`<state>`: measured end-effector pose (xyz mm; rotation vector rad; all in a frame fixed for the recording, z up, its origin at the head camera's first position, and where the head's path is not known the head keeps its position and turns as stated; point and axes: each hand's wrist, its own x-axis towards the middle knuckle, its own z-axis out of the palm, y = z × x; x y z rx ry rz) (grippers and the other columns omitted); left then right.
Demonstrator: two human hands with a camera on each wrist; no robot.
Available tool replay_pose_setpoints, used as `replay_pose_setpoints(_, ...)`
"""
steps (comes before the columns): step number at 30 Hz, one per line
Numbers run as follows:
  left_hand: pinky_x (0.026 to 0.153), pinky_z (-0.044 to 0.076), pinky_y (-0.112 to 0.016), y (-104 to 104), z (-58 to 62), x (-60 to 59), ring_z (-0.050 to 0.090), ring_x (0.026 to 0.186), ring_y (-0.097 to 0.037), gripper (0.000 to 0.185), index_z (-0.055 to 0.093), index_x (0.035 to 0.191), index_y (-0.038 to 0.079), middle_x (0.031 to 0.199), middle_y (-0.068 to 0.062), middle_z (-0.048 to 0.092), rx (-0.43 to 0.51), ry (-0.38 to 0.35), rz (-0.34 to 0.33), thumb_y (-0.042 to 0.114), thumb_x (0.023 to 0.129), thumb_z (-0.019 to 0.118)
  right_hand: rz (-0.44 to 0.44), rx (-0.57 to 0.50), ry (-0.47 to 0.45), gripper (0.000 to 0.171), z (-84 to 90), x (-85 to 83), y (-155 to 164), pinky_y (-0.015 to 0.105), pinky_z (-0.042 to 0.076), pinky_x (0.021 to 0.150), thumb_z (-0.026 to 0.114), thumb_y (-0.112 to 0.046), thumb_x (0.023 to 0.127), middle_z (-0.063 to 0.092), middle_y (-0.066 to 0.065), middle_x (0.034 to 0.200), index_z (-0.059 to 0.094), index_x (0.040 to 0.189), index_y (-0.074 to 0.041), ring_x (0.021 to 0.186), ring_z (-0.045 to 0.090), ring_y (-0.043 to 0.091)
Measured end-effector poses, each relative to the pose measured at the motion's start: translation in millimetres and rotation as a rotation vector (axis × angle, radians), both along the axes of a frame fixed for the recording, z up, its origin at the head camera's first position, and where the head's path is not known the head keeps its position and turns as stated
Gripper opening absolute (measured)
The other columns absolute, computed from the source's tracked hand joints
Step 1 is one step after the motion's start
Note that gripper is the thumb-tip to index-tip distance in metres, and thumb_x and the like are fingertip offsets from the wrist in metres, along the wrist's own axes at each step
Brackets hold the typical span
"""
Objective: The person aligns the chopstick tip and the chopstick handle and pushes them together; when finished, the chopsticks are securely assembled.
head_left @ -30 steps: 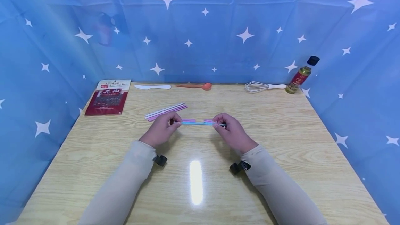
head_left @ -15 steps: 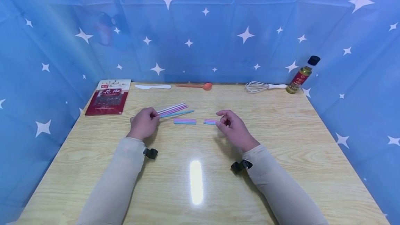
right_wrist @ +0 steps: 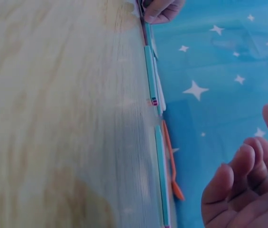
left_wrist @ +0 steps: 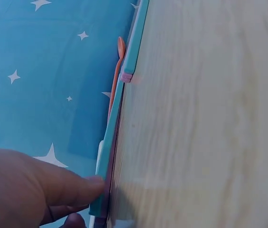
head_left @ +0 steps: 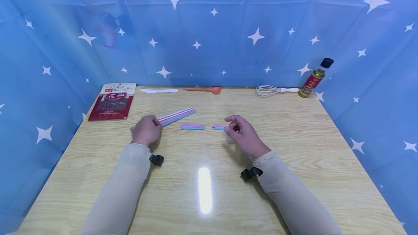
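Note:
At the left end of a slanted row of long thin sticks, my left hand (head_left: 146,130) pinches a blue stick (head_left: 179,118). White and pink-purple sticks (head_left: 175,114) lie alongside it, their left ends partly hidden by the hand. The left wrist view shows the thumb (left_wrist: 93,186) against the blue stick's end. Between the hands lies a short bundle of pink, purple and blue sticks (head_left: 192,127). A second short bundle (head_left: 218,127) is beside my right hand (head_left: 243,135), which partly covers it. The right fingers (right_wrist: 217,185) are loosely curled, holding nothing, thumb apart.
Along the table's (head_left: 294,162) back edge lie a white knife (head_left: 159,91), an orange spoon (head_left: 202,90) and a whisk (head_left: 277,90). A red spice packet (head_left: 112,102) lies at the left, and an oil bottle (head_left: 315,79) stands at the back right. A starry curtain (head_left: 209,28) surrounds the table.
Both hands held the blue stick over the short bundles. The right hand let go, and the left hand carried the stick left and laid it against the long row. The right hand stayed near its place.

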<state>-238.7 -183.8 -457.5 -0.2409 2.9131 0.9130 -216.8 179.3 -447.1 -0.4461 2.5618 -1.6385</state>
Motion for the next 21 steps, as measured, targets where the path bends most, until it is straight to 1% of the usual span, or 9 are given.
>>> replay_pose_setpoints(4,0.101,0.03,-0.065,-1.9,-2.2,-1.0,0.063,0.099,-0.036,0.014,0.068,0.102,0.01,0.106,-0.014,0.073,0.023,-0.014,0.034,0.021,0.104,0.06,-0.007,-0.003,-0.003,0.034,0.6,-0.3,-1.3,0.028,0.045,0.069,0.064,-0.011,0.105,0.057,0.009,0.094,0.059,0.136,0.002,0.082,0.053,0.029)
replay_pose_setpoints(7,0.104,0.027,-0.068,-2.8,-2.6,-1.3,0.062,0.1,-0.037,0.015,0.067,0.103,0.009,0.106,-0.015,0.072,0.044,-0.014,0.05,0.022,0.105,0.06,-0.008,-0.001,-0.004,0.034,0.0,-1.0,-1.9,0.028,0.044,0.068,0.065,-0.011,0.105,0.057,0.009,0.094,0.059,0.135,0.002,0.081,0.052,0.027)
replay_pose_setpoints(9,0.105,0.026,-0.069,-3.0,-3.4,-1.9,0.062,0.1,-0.036,0.015,0.066,0.104,0.009,0.106,-0.015,0.071,0.055,0.0,0.058,0.023,0.106,0.059,-0.005,0.003,-0.001,0.033,-0.4,-1.5,-2.0,0.028,0.044,0.068,0.065,-0.011,0.105,0.057,0.009,0.094,0.059,0.135,0.002,0.081,0.052,0.027)
replay_pose_setpoints(11,0.104,0.027,-0.069,-1.3,-3.9,-2.3,0.062,0.099,-0.036,0.017,0.066,0.106,0.01,0.105,-0.014,0.071,0.064,0.029,0.044,0.023,0.107,0.057,-0.001,0.008,-0.002,0.033,-0.5,-1.6,-1.9,0.028,0.044,0.069,0.065,-0.012,0.105,0.057,0.01,0.093,0.06,0.134,0.002,0.081,0.051,0.026)
replay_pose_setpoints(13,0.102,0.03,-0.066,2.7,-4.4,-2.7,0.062,0.097,-0.034,0.017,0.067,0.108,0.01,0.103,-0.013,0.07,0.074,0.067,0.0,0.023,0.108,0.056,0.0,0.021,-0.012,0.033,0.1,-1.3,-1.4,0.028,0.044,0.068,0.065,-0.013,0.105,0.056,0.01,0.092,0.06,0.133,0.002,0.081,0.051,0.026)
replay_pose_setpoints(14,0.102,0.031,-0.064,5.7,-4.3,-2.6,0.062,0.095,-0.033,0.017,0.068,0.11,0.011,0.102,-0.012,0.07,0.076,0.086,-0.034,0.023,0.108,0.056,0.0,0.036,-0.022,0.032,0.5,-0.9,-1.1,0.028,0.043,0.068,0.065,-0.013,0.105,0.056,0.009,0.092,0.061,0.133,0.002,0.08,0.051,0.025)
replay_pose_setpoints(16,0.099,0.033,-0.06,13.1,-3.0,-1.2,0.061,0.093,-0.031,0.018,0.07,0.115,0.011,0.102,-0.01,0.069,0.078,0.108,-0.128,0.023,0.108,0.058,-0.005,0.089,-0.05,0.03,1.4,-0.2,0.1,0.029,0.043,0.066,0.066,-0.015,0.105,0.055,0.008,0.089,0.063,0.13,-0.001,0.077,0.051,0.024)
replay_pose_setpoints(19,0.096,0.037,-0.052,25.7,-0.3,2.7,0.059,0.091,-0.027,0.021,0.073,0.122,0.013,0.101,-0.008,0.067,0.083,0.104,-0.278,0.022,0.107,0.061,-0.002,0.211,-0.1,0.028,2.0,0.7,2.4,0.031,0.043,0.064,0.065,-0.02,0.105,0.053,0.006,0.085,0.066,0.128,-0.005,0.072,0.05,0.021)
replay_pose_setpoints(21,0.089,0.041,-0.046,33.1,1.0,5.8,0.056,0.086,-0.024,0.025,0.073,0.128,0.014,0.097,-0.006,0.065,0.067,0.086,-0.366,0.021,0.107,0.061,0.013,0.293,-0.129,0.029,1.8,0.7,3.8,0.033,0.042,0.064,0.065,-0.023,0.105,0.054,0.005,0.084,0.067,0.13,-0.007,0.07,0.049,0.021)
